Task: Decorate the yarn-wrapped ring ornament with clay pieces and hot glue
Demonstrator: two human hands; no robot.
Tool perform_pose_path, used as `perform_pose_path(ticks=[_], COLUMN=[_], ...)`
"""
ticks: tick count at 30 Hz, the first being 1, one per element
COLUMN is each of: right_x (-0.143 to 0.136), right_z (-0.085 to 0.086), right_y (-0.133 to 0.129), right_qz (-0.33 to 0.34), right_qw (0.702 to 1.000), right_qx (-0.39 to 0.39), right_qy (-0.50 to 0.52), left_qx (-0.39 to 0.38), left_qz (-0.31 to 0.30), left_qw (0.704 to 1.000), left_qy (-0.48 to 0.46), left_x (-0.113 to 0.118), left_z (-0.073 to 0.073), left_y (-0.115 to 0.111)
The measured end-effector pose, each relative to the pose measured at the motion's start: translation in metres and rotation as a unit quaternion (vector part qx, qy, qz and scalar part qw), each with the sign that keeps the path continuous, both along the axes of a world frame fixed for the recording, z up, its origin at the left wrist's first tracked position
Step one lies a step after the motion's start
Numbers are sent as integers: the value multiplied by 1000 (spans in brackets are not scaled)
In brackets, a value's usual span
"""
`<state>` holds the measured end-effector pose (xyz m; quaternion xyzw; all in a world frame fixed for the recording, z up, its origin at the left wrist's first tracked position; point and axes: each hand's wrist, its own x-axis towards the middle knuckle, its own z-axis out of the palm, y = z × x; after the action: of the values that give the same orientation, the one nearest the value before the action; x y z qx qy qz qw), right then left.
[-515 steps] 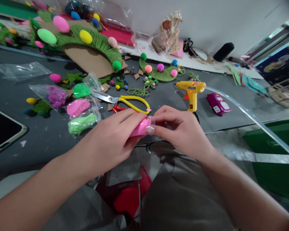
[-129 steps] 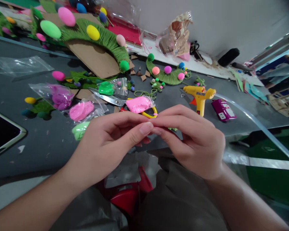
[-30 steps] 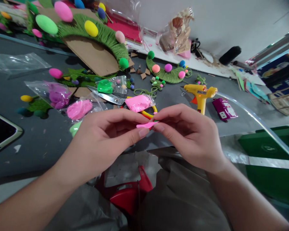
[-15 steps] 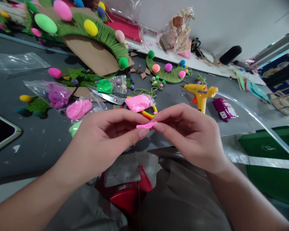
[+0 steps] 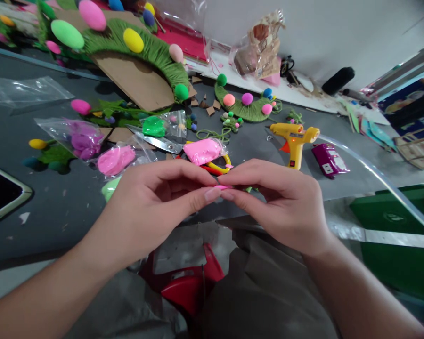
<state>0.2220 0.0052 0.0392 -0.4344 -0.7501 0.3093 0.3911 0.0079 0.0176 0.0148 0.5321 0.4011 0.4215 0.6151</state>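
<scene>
A small piece of pink modelling clay (image 5: pixel 222 187) is pinched between my two hands, mostly covered by the fingertips. My left hand (image 5: pixel 162 202) closes thumb and forefinger on its left end. From the other side, my right hand (image 5: pixel 279 202) pinches it the same way, the fingertips of both hands nearly meeting. Just beyond them lies a clear bag of pink clay (image 5: pixel 205 150) on scissors with yellow and red handles (image 5: pixel 226 164). More bagged clay is left of it: pink (image 5: pixel 116 160), purple (image 5: pixel 86 141) and green (image 5: pixel 153 126).
A yellow hot glue gun (image 5: pixel 295 139) stands beyond my right hand, near a purple packet (image 5: pixel 329 161). Green yarn-wrapped arcs with coloured balls (image 5: pixel 141 56) (image 5: pixel 247 110) lie farther back. A tablet-like device (image 5: pixel 3 193) is at left, a green bin (image 5: pixel 395 212) at right.
My right fingers have shifted slightly and closed over the pink clay, so less of it shows. My left hand stays nearly still.
</scene>
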Motion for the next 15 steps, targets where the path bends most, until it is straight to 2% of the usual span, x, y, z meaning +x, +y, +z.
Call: perform_pose_path(ticks=[2,5,9,11,15], right_x=[0,4,10,12,10], right_z=[2,5,7,5,2], right_y=[0,0,0,0,-1], right_qz=[-20,-86,-153,-155,-116], right_qw=[1000,996,987,986,992], right_qx=[-1,5,56,54,-17], right_qy=[-4,-1,10,21,54], left_qx=[7,36,90,95,75], left_qz=[4,7,8,17,37], left_qw=[1000,997,989,988,989], left_qy=[19,69,116,124,125], left_x=[-2,-5,-8,-9,-11], left_z=[-1,1,7,9,7], left_y=[1,1,1,0,1])
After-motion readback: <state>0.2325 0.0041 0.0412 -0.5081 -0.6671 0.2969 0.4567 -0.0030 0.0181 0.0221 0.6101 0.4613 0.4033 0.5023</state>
